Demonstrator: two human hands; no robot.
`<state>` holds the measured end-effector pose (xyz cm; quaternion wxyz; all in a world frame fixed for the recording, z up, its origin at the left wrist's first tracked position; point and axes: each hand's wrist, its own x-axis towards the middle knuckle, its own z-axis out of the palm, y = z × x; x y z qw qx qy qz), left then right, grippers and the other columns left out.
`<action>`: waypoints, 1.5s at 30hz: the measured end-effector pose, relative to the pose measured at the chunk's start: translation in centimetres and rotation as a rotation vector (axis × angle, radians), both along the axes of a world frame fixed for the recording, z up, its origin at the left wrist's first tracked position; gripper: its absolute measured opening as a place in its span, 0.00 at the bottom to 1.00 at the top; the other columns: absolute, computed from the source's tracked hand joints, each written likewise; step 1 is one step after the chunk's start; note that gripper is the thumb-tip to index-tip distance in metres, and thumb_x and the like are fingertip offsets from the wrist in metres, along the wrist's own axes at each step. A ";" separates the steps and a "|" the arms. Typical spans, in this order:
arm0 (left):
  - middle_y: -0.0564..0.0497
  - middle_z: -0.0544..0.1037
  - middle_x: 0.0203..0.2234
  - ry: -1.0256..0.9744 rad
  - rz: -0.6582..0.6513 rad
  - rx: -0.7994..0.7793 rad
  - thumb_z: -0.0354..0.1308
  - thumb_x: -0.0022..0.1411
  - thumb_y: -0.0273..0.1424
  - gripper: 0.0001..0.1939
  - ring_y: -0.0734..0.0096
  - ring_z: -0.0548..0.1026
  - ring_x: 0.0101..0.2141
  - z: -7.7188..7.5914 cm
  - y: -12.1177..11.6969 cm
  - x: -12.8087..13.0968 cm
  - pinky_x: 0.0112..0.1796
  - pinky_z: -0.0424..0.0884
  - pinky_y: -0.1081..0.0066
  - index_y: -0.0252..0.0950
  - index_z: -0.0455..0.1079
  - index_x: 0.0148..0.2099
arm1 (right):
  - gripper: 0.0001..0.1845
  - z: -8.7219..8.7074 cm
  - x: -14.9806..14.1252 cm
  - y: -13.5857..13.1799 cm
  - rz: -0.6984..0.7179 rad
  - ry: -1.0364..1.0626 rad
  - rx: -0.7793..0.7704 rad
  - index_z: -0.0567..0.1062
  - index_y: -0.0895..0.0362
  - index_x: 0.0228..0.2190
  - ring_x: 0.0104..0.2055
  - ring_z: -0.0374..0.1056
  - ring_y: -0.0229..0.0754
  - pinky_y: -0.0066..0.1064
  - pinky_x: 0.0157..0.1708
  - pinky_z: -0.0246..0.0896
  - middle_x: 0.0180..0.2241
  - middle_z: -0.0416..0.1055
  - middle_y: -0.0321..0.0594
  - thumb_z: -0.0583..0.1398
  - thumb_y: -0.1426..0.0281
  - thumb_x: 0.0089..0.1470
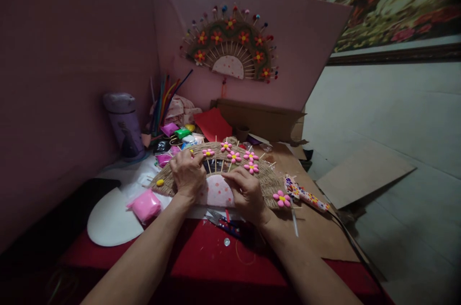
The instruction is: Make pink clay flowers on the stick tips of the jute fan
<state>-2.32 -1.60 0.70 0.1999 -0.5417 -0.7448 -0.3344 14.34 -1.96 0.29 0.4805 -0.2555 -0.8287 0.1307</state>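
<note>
A half-round fan (268, 182) of twine-wrapped sticks lies across the middle of the table, with pink flowers with yellow centres on its band. Its base is a white half-disc with red spots (218, 190). My left hand (188, 173) rests on the left of the band, fingers curled together beside a yellow dot; whatever is between the fingertips is hidden. My right hand (248, 192) lies over the right of the spotted base, thumb and forefinger closed at its upper edge; any small thing there cannot be made out. Another yellow dot (160, 182) sits at the band's left end.
A pink clay packet (145, 205) and white half-disc (114, 218) lie left. Scissors (221, 221) lie in front; a flower-patterned glue gun (306, 193) with a cord is right. Behind are a purple bottle (124, 125), clay packets and a decorated fan (230, 45) on a pink board.
</note>
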 end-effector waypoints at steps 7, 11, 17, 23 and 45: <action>0.45 0.71 0.34 0.031 -0.014 0.010 0.49 0.58 0.27 0.17 0.55 0.64 0.39 0.0 -0.1 0.0 0.37 0.55 0.59 0.50 0.75 0.42 | 0.15 0.0 0.0 0.0 0.003 -0.016 -0.008 0.75 0.56 0.39 0.34 0.65 0.39 0.30 0.33 0.61 0.31 0.69 0.40 0.55 0.79 0.52; 0.46 0.70 0.34 -0.004 -0.011 0.012 0.50 0.59 0.29 0.16 0.55 0.64 0.39 0.0 0.1 -0.2 0.38 0.55 0.60 0.50 0.75 0.42 | 0.14 -0.1 0.0 0.1 0.008 -0.016 -0.014 0.75 0.55 0.39 0.34 0.65 0.39 0.30 0.33 0.61 0.31 0.69 0.40 0.55 0.78 0.53; 0.45 0.70 0.36 -0.070 0.018 0.018 0.49 0.60 0.31 0.16 0.55 0.63 0.40 0.2 0.5 -0.4 0.38 0.56 0.60 0.49 0.73 0.47 | 0.15 -0.1 0.1 0.1 0.012 -0.020 -0.010 0.75 0.55 0.39 0.34 0.65 0.39 0.30 0.33 0.61 0.31 0.69 0.40 0.55 0.79 0.52; 0.44 0.68 0.36 -0.018 -0.001 -0.034 0.47 0.61 0.31 0.17 0.53 0.62 0.40 0.2 0.6 -0.2 0.38 0.55 0.59 0.51 0.74 0.45 | 0.15 -0.2 0.1 0.2 0.011 -0.018 -0.013 0.75 0.55 0.39 0.34 0.65 0.39 0.30 0.33 0.61 0.32 0.69 0.40 0.55 0.80 0.51; 0.48 0.71 0.35 -0.803 -0.422 0.475 0.51 0.57 0.27 0.14 0.67 0.69 0.34 1.0 -0.1 0.6 0.38 0.65 0.67 0.34 0.64 0.47 | 0.09 0.3 0.0 0.4 -0.045 0.174 -0.034 0.74 0.55 0.37 0.37 0.67 0.39 0.32 0.38 0.63 0.33 0.71 0.40 0.55 0.74 0.56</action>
